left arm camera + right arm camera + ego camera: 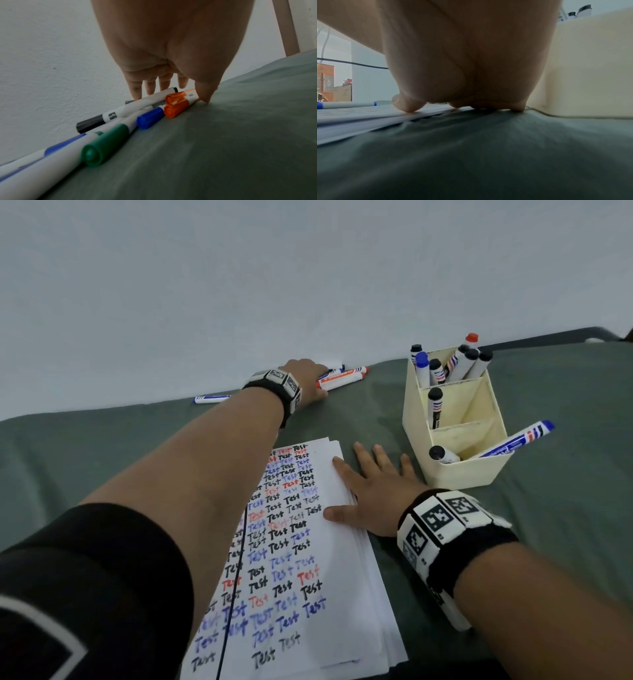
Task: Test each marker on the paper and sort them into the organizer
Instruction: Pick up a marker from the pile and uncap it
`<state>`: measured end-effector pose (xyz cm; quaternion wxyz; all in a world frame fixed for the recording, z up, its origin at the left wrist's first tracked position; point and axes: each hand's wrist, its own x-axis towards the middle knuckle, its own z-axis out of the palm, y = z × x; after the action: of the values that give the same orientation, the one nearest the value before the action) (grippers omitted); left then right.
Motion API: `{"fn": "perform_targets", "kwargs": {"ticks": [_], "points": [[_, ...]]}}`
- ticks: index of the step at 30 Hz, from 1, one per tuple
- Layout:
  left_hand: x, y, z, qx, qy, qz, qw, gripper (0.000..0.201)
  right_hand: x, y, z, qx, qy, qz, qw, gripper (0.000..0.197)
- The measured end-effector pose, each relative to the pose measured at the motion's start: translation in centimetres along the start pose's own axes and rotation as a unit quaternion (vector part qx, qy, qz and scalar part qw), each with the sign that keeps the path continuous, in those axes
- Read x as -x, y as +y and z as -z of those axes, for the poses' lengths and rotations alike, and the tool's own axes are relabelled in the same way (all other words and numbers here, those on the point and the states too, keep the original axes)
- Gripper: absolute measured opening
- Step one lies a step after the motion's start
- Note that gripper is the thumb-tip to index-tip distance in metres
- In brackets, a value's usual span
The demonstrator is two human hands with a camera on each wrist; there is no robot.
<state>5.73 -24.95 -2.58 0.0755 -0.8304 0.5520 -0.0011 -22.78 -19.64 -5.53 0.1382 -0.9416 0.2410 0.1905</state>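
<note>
Organizer (pixel 455 440) right of paper (pixel 308 542); markers (pixel 342 378) behind.

My right grip (pixel 467 60) fills most of the view, palm down and fingers spread flat. My thumb tip presses the edge of the paper stack (pixel 359 116) at the left; the other fingertips touch the grey-green cloth (pixel 488 155) on the counter. Just beside my hand on the right rises the cream wall of the organizer (pixel 583 67), with dark marker caps (pixel 583 9) showing above its rim. Far left, a blue-ended marker (pixel 347 104) lies beyond the paper.
</note>
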Motion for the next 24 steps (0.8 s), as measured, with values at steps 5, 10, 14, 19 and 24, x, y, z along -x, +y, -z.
{"fn": "perform_targets", "kwargs": {"ticks": [5, 10, 14, 19, 24], "points": [[-1.1, 0.3, -0.9, -0.017, -0.023, 0.013, 0.999, 0.07, 0.2, 0.0, -0.1, -0.009, 0.0, 0.0, 1.0, 0.1], [-1.5, 0.0, -0.7, -0.019, 0.008, 0.027, 0.999, 0.059, 0.4, -0.1, 0.1, -0.014, 0.002, 0.002, 1.0, 0.099], [-1.2, -0.1, -1.0, -0.051, 0.005, 0.047, 0.998, 0.072, 0.4, -0.1, 0.2, -0.015, -0.002, 0.003, 1.0, 0.099], [-0.7, -1.1, -1.5, -0.093, -0.007, 0.081, 0.992, 0.089, 0.4, -0.1, 0.3, -0.015, -0.006, 0.001, 1.0, 0.099], [-0.2, -1.7, -2.2, -0.045, 0.013, 0.104, 0.993, 0.098, 0.3, -0.1, 0.2, -0.014, -0.006, 0.001, 1.0, 0.1]]}}
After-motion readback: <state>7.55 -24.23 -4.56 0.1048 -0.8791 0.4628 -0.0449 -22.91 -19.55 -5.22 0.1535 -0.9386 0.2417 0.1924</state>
